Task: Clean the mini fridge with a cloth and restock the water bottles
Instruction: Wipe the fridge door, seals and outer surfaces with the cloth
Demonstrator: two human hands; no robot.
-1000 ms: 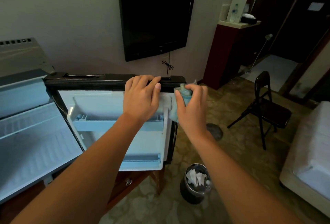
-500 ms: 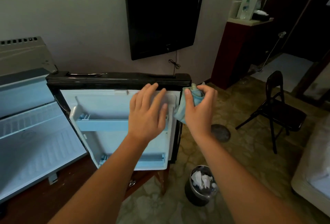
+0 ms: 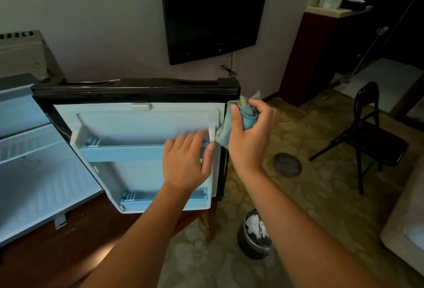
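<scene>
The waste bin [image 3: 243, 249] on the floor below the open mini fridge door [image 3: 137, 124] holds crumpled white paper [image 3: 254, 224]. The right hand [image 3: 250, 143] has its fingers curled round the blue cloth [image 3: 226, 132], which touches the door's right edge. The left hand [image 3: 185, 164] lies with straight fingers on the door shelf [image 3: 119, 153] and hides part of it. The fridge body [image 3: 34, 173] is cut off at the left, and bare floor lies between the door and the folding chair [image 3: 367, 131].

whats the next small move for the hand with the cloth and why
Probably draw the cloth down the right edge of the fridge door. The right hand grips it bunched at the top of that edge, and the left hand rests flat on the door shelf, steadying the door.
</scene>
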